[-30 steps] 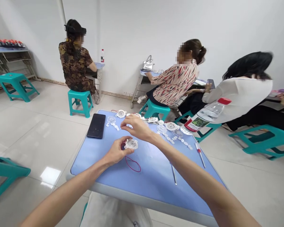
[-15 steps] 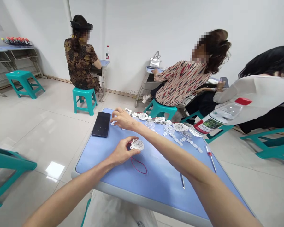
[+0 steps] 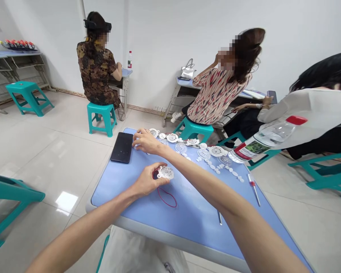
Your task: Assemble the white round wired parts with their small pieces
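My left hand [image 3: 147,181] is closed around a round white plastic mechanism [image 3: 166,173], its coiled face turned up. A red cord loop [image 3: 168,198] hangs from it onto the blue table. My right hand [image 3: 148,142] reaches across to the far left corner beside the black phone [image 3: 122,148]. Its fingers are bent down among small pale parts, the tips close together; whatever they grip is hidden. Along the far edge lies a row of white round mechanisms [image 3: 216,151], with clear discs [image 3: 204,154] and small white discs [image 3: 217,171] in front.
A water bottle [image 3: 251,149] stands tilted in view at the far right of the table. Near the right edge lies a red-and-clear-handled screwdriver [image 3: 254,189]. Another metal tool [image 3: 220,218] is partly under my right forearm. Several people sit on green stools [image 3: 100,113] beyond.
My right fingers have drawn slightly closer together at the same corner. My left hand still holds the mechanism. The person in the patterned top has raised a hand towards the head.
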Demonstrator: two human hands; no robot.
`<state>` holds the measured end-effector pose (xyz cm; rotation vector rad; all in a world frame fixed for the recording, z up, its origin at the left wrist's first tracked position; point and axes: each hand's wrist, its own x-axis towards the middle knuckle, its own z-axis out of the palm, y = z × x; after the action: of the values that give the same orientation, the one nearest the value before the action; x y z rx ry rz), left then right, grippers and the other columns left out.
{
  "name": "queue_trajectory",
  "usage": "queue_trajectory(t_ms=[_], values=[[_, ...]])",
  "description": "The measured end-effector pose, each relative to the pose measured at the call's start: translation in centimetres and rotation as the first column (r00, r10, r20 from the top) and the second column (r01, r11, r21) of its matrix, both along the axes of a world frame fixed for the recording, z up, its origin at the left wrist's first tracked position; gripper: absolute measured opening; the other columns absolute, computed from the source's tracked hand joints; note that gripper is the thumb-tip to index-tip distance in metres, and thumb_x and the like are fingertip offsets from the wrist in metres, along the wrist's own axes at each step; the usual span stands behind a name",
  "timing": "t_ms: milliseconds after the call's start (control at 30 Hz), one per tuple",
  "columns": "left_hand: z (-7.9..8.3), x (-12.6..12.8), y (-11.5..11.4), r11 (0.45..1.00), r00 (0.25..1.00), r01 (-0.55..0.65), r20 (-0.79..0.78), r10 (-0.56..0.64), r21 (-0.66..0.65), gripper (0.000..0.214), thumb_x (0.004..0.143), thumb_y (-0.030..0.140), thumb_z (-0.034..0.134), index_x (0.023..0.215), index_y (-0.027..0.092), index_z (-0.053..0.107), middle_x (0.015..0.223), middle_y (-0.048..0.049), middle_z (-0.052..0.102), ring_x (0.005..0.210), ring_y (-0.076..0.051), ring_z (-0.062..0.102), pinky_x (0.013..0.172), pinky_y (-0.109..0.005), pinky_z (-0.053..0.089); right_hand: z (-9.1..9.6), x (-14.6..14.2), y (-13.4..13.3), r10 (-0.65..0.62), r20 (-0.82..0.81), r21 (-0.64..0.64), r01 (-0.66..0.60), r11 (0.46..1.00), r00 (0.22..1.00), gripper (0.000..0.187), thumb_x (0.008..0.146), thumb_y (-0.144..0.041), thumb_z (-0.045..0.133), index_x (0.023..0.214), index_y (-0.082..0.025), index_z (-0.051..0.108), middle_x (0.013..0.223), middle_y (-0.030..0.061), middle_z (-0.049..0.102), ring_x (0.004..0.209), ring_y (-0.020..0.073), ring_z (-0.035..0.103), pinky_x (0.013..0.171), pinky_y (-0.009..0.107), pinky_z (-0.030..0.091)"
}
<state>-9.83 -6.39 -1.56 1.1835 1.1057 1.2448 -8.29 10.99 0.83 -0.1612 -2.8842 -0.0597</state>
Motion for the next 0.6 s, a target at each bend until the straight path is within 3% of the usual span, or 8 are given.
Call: queue_trajectory(t_ms=[267, 600], values=[[-0.08, 0.06, 0.0, 1.0, 1.0, -0.006, 0.014, 0.006, -0.005, 0.053, 0.067, 0.016, 0.074, 0.118, 0.01, 0.061, 0.107, -0.0108, 0.069, 0.097, -0.023, 0.064, 0.089, -0.035, 0.047, 0.41, 0.41, -0.54, 0.043, 0.001, -0.002, -0.043, 0.999, 0.999, 0.012, 0.084, -0.024, 0.069, 0.093, -0.023, 0.076, 0.107, 0.0088, 0.066, 0.112, 0.03, 0.039, 0.09, 0.045, 0.033], [-0.22, -0.03, 0.18, 1.0, 1.0, -0.012, 0.007, 0.012, 0.02, 0.051, 0.067, 0.015, 0.075, 0.116, 0.01, 0.062, 0.105, -0.0103, 0.07, 0.097, -0.023, 0.064, 0.089, -0.034, 0.047, 0.27, 0.62, -0.64, 0.117, -0.081, -0.063, -0.123, 0.99, 0.99, 0.015, 0.082, -0.013, 0.066, 0.091, -0.021, 0.074, 0.1, 0.0048, 0.073, 0.116, 0.0285, 0.043, 0.096, 0.045, 0.032]])
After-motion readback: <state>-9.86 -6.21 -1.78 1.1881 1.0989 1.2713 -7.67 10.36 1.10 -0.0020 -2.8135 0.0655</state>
